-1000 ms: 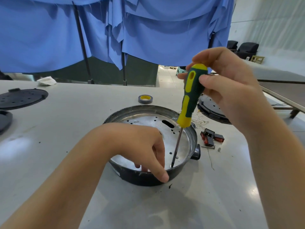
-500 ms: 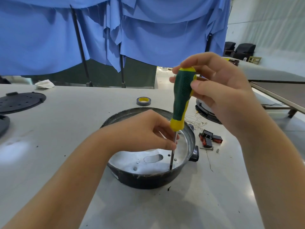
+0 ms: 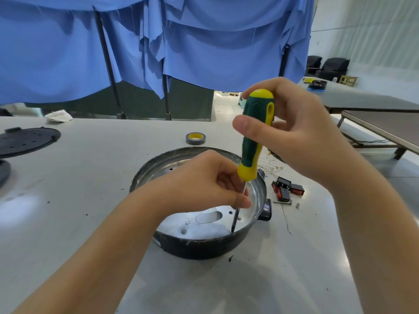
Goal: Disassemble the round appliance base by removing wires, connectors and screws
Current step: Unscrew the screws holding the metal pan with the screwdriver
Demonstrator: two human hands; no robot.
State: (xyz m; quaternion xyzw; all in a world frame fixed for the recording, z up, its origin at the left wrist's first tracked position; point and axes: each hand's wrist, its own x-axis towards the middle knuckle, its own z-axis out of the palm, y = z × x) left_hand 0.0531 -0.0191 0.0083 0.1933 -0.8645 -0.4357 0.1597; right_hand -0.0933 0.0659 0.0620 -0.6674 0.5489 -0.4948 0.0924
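Right hand [image 3: 301, 134] grips ribbed green-yellow screwdriver [image 3: 255, 137] – left hand [image 3: 204, 184] pinches its steel shaft inside round base [image 3: 199, 248]

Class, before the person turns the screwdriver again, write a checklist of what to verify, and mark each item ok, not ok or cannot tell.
1. Right hand grips the screwdriver handle: ok.
2. Left hand steadies the shaft, fingers pinching it: ok.
3. Tip down inside the round base, near its front wall: ok.
4. Tip seated in a screw head: cannot tell, too small.
5. Base flat on the table: ok.
6. Removed connectors lie clear of the base: ok.
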